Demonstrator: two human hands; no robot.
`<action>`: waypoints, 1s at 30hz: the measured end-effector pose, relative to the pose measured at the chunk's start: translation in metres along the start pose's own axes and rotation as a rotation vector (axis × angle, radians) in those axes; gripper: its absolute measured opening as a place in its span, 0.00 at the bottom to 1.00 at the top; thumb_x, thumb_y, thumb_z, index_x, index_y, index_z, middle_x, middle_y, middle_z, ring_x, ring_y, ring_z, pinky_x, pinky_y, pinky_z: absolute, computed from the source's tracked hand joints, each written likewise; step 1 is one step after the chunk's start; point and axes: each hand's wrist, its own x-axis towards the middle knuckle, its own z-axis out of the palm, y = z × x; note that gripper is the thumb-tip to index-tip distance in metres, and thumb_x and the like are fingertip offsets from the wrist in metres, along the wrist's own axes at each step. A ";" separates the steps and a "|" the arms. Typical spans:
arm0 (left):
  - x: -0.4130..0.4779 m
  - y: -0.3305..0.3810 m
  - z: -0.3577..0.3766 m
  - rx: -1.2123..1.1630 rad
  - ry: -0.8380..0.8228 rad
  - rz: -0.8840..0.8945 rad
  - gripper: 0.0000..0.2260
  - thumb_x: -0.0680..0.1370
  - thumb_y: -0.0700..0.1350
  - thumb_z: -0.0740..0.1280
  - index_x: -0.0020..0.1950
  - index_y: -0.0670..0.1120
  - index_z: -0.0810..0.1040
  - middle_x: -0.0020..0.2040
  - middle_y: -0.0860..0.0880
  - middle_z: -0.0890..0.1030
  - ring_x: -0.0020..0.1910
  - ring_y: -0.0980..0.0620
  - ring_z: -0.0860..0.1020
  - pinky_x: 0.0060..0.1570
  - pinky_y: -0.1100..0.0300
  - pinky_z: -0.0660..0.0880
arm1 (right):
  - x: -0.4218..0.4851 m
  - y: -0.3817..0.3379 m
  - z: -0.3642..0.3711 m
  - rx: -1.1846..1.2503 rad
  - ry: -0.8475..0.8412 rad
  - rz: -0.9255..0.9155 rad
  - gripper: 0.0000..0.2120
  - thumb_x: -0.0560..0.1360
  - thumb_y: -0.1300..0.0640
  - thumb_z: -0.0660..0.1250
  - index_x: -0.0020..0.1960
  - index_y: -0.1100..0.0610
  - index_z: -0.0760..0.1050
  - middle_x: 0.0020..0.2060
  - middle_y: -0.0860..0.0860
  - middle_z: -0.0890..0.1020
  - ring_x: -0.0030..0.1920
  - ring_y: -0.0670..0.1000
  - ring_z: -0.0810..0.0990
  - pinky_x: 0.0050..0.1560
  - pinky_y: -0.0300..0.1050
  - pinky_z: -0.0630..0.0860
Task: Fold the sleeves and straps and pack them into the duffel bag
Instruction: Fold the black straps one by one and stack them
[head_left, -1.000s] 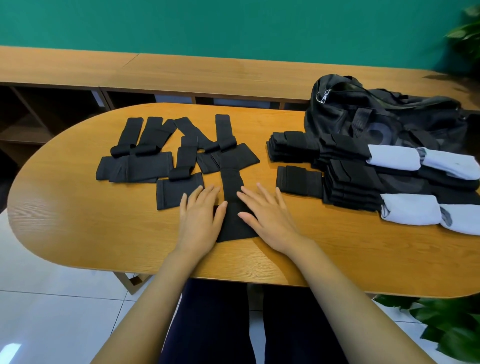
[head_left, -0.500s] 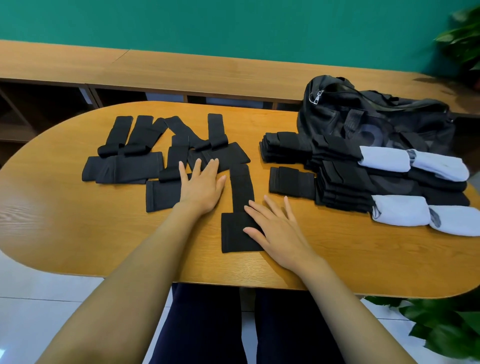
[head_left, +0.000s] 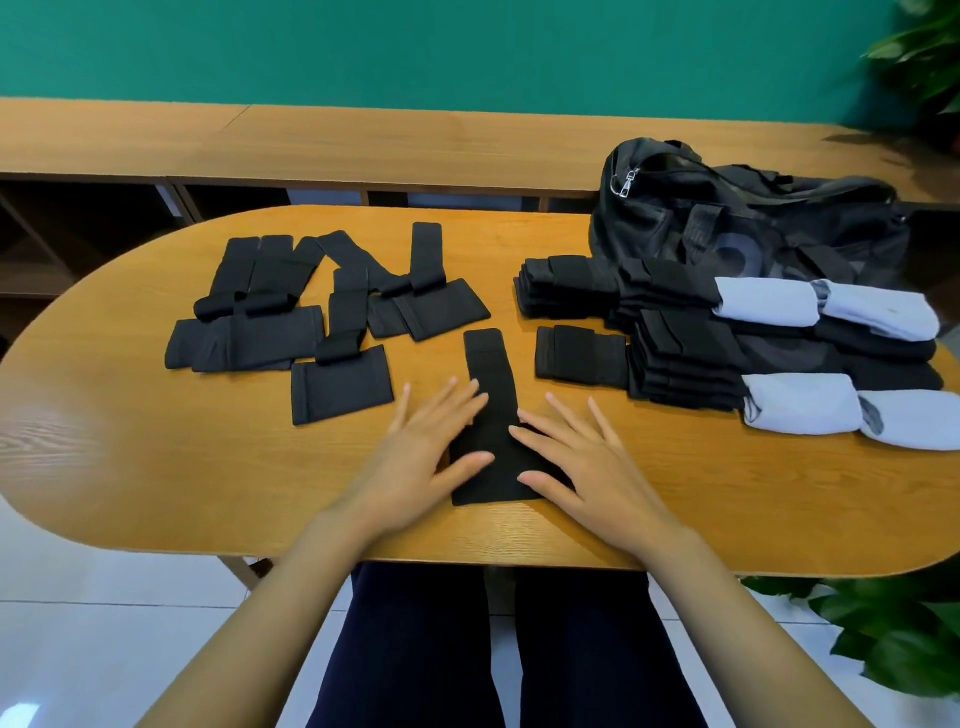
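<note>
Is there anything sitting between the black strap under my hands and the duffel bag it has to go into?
Yes: stacks of folded black pieces and rolled white sleeves lie in front of the duffel bag, on the straight line from the strap. The left hand and right hand rest flat on the strap, nothing between.

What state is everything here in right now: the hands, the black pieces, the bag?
Duffel bag: slumped; open or zipped, cannot tell.
Front strap: laid flat, unfolded.
Left hand: open, flat on the front strap.
Right hand: open, flat on the same strap.
Loose straps: spread out, overlapping, not stacked.
Black stacks: folded, piled in front of the bag.
White sleeves: folded, outside the bag.
</note>
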 end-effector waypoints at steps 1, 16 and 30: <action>-0.007 0.002 0.004 -0.028 -0.009 0.014 0.32 0.77 0.69 0.51 0.78 0.57 0.56 0.79 0.59 0.54 0.77 0.65 0.45 0.76 0.50 0.35 | -0.002 0.001 0.001 0.003 0.000 0.001 0.30 0.79 0.32 0.44 0.76 0.43 0.61 0.76 0.39 0.59 0.78 0.40 0.43 0.78 0.55 0.40; -0.021 0.004 0.024 0.039 0.029 0.039 0.27 0.79 0.66 0.53 0.74 0.55 0.67 0.76 0.58 0.63 0.76 0.66 0.52 0.76 0.57 0.38 | -0.010 -0.001 0.010 -0.015 0.108 -0.038 0.35 0.74 0.27 0.51 0.73 0.44 0.69 0.73 0.42 0.68 0.77 0.43 0.53 0.78 0.55 0.44; -0.030 0.006 0.025 0.186 0.195 0.185 0.22 0.80 0.63 0.57 0.65 0.51 0.79 0.65 0.53 0.79 0.68 0.58 0.72 0.77 0.47 0.50 | -0.011 0.001 0.017 -0.048 0.244 -0.083 0.24 0.79 0.37 0.53 0.63 0.48 0.79 0.63 0.44 0.79 0.68 0.45 0.71 0.75 0.58 0.59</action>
